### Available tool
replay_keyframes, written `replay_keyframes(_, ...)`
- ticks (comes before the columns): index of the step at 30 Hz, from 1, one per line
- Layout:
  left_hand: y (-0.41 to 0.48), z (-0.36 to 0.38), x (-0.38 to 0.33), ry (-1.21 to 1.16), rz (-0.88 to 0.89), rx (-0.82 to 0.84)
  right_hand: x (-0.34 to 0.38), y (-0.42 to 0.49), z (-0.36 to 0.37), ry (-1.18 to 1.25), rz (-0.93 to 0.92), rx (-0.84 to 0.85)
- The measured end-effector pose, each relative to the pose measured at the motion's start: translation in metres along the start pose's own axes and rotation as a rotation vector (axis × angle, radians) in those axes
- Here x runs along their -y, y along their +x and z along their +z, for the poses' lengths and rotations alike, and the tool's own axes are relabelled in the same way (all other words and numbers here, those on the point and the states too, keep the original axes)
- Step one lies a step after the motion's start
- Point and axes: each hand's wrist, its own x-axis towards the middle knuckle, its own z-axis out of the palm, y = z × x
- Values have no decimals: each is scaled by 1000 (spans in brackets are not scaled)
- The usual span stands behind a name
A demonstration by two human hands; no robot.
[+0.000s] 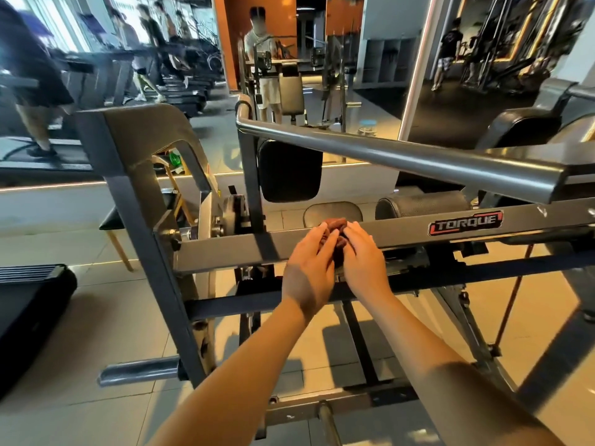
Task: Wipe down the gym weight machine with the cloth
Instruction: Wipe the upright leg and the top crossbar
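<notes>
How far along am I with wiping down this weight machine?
Done: nothing can be confirmed, since no surface shows a wiped-versus-dirty difference. In hand: the left hand and right hand press the bunched brown cloth onto the grey crossbeam, left of the TORQUE label. Left: likely the rest of that beam, the round bar above, the black pads and the lower frame.

1. Cloth, between left hand and right hand: soft fabric, matt, crumpled, dark reddish brown.
2. Crossbeam under both hands: square metal tube, grey paint, smooth, satin sheen.
3. Round bar above the hands: smooth metal tube, semi-gloss grey, streaked highlights.
4. Back pad beyond the left hand: black leather-like covering, matt.
5. Roller pad beyond the right hand: black covering, fine grain.
6. Badge right of the right hand: glossy sticker.
7. Floor below the hands: smooth tile, reflective.
</notes>
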Motion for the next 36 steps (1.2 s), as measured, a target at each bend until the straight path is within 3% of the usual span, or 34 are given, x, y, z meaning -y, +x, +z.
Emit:
replay_keyframes(2, -2, -8, 18, 141, 15, 63, -6, 0, -3, -29, 2, 36)
replay_keyframes(7, -11, -15, 32, 175, -257, 87, -10, 0, -10, -94, -38, 73)
replay_keyframes(11, 0, 5, -7, 61, -206, -53, -19, 0, -32, -108, -89, 77)
replay_keyframes(16, 31, 58, -65, 55, -194, -64, -64, 15, -86, -241, -46, -92)
replay_keyframes(21, 43, 93, -92, 166, -60, -37, -100, 23, -134, -272, -115, -3)
replay_keyframes(24, 37, 88, -78, 259, -97, -84, -120, 28, -160, -296, -163, 1)
replay_keyframes(28, 50, 127, -119, 110, -315, -171, -137, 32, -186, -211, -195, 118)
replay_keyframes(31, 67, 155, -152, 39, -291, -131, -140, 31, -205, -75, -164, 230)
replay_keyframes(36, 73, 151, -187, -223, -284, -109, -136, 30, -236, 159, -95, 278)
